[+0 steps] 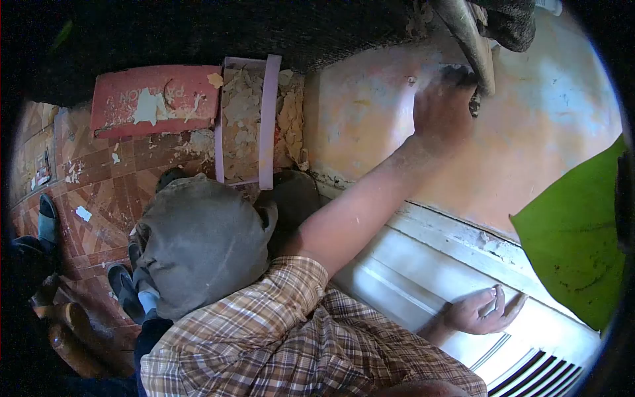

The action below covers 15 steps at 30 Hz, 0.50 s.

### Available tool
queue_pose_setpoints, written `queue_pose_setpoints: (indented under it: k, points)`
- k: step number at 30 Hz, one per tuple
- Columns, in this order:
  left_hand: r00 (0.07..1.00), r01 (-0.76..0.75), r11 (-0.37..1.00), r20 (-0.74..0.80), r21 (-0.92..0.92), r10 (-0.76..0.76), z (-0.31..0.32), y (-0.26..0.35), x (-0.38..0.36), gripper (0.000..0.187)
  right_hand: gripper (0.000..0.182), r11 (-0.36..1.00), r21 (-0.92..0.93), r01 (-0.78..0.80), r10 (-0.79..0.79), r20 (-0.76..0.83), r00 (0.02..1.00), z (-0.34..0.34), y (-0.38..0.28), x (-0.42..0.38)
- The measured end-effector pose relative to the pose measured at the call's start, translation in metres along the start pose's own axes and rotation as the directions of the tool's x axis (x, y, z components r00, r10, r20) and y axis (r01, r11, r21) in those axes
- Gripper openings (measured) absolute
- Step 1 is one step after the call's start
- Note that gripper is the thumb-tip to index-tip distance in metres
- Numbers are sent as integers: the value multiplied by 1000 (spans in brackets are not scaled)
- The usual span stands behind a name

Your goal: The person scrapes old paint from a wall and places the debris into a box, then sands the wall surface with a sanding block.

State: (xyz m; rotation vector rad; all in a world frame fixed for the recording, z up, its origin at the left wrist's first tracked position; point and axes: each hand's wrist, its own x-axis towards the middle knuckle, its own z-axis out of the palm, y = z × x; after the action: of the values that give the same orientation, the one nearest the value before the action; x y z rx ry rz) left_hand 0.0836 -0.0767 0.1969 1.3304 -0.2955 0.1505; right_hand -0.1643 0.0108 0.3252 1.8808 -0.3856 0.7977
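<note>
My left hand (446,102), at the end of a bare forearm, presses against a worn, patchy wall (370,112). Its fingers are curled, and a dark edge shows at the fingertips; what they grip is hidden. Close above that hand, a curved beige-grey bar (471,43) comes down from the top edge. Lower right, my right hand (486,312) rests palm up over a white panel (397,264), with fingers loosely bent and apart. A brown plaid sleeve (291,281) covers my left upper arm.
A pink box lid (155,102) and a pink-edged frame (270,126) hold paint flakes. Grey cloth (205,245) bulges beside my arm. Slippers (122,291) stand on the flake-strewn patterned floor (92,218). A green sheet (569,245) sits right, above dark slots (542,374).
</note>
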Motion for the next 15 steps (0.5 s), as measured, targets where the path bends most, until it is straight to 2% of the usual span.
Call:
queue_pose_setpoints:
  k: [4, 6, 7, 9, 10, 13, 15]
  points:
    - [1000, 3, 996, -13, -87, -4, -12, -1, -1, 22, 15, 999, -43, 27, -27, 5, 1000, -1, 2, 0]
    - [991, 76, 994, 120, -79, -67, -22, 4, -14, 23, 15, 999, -32, 19, -19, 5, 1000, -2, 4, -2]
    - [991, 72, 994, 116, -77, -63, -23, 5, -16, 23, 15, 1000, -25, 8, -8, 12, 1000, -2, 4, -2]
    - [1000, -12, 992, -19, -128, 10, -22, 6, -22, 25, 15, 1000, -9, 8, -8, 4, 1000, 0, 4, -2]
    - [1000, -6, 992, -13, -126, 4, -20, 5, -22, 25, 15, 1000, 6, 12, -12, 1, 1000, 0, 5, -2]
    - [999, 26, 997, 25, -70, -24, -9, -6, -8, 26, 15, 999, -29, 25, -25, 7, 1000, -1, 6, -2]
    - [994, 63, 997, 83, 44, -67, -4, -13, 6, 28, 15, 999, -36, 39, -38, 8, 999, 0, 5, -1]
